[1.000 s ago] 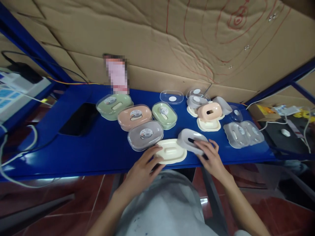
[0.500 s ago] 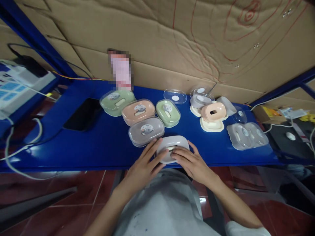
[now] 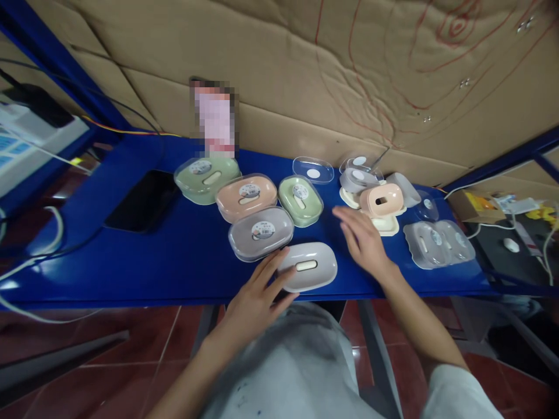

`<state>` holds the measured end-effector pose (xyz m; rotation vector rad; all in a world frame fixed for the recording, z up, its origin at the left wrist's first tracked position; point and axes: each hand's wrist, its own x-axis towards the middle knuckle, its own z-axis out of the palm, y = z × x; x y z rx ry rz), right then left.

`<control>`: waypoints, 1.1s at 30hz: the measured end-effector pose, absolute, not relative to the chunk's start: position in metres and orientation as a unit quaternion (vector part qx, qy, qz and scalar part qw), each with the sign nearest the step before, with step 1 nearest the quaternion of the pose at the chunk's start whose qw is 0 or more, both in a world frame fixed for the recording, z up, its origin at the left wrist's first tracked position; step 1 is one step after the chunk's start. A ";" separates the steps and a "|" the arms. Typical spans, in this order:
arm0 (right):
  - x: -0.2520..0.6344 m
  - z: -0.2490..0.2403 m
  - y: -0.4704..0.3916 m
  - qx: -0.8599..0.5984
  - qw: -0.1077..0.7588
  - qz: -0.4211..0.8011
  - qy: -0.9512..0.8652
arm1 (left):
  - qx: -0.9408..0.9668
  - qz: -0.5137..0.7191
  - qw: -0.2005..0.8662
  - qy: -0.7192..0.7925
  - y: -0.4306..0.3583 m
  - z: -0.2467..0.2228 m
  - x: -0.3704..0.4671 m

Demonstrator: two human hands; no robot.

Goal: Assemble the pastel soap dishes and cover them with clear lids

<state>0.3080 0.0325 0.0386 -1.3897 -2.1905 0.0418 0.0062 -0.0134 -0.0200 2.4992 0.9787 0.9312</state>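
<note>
An oval grey dish with a cream insert in its middle slot lies at the blue table's front edge. My left hand rests on its left side, fingers spread. My right hand is off the dish, raised over the table to its right, with nothing in it. Behind the dish sit a lidded grey box, a lidded pink box and two lidded green boxes. Beyond my right hand, a pink piece with an open slot rests on cream pieces.
A clear lid lies near the cardboard wall. Two lidded grey boxes stand at the right. A black phone and cables are at the left; another phone, blurred, leans on the cardboard.
My right hand has left the grey dish and moved up and to the right. The cream insert in the slot is now uncovered. My left hand has stayed on the dish.
</note>
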 end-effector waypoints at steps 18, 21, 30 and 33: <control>0.345 0.019 0.013 -0.704 0.387 0.069 -0.591 | 0.869 0.277 0.221 0.345 -0.014 -0.014 0.002; 0.334 0.012 -0.018 -0.694 0.339 0.018 -0.634 | 0.865 0.285 0.227 0.345 -0.014 -0.013 0.003; 0.342 0.016 -0.046 -0.592 0.216 0.057 -0.774 | 0.830 0.273 0.295 0.387 -0.012 -0.016 0.003; 0.325 0.022 -0.046 -0.517 0.261 0.126 -0.805 | 0.819 0.281 0.317 0.387 -0.011 -0.017 0.004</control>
